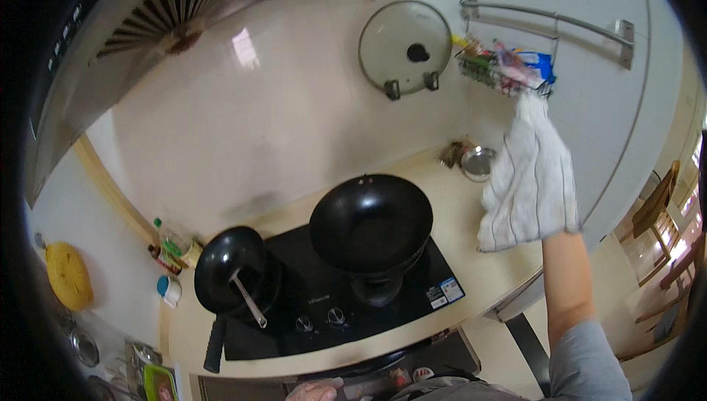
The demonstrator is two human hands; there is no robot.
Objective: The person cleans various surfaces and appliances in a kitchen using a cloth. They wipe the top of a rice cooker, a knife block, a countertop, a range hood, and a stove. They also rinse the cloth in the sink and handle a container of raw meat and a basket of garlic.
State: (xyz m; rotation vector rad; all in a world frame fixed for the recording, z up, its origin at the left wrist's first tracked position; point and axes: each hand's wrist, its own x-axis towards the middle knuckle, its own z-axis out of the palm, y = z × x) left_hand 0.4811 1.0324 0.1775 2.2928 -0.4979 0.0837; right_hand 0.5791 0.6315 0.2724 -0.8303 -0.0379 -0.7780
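At the right, my right forearm (569,285) in a grey sleeve (585,362) reaches up to a white striped cloth (530,180). The cloth covers my right hand, so its fingers and grip are hidden. Narrow at the top, the cloth reaches the underside of a wire basket (480,69) filled with colourful packets. Only part of my left hand (315,391) shows at the bottom edge, low in front of the counter. What its fingers do cannot be made out.
A black wok (370,224) stands on the gas hob (298,290). Left of it is a black pan (229,268) with a metal-handled utensil (248,299); its handle (214,346) overhangs the front. A glass lid (397,47) hangs on the wall. A metal bowl (478,162) sits in the corner.
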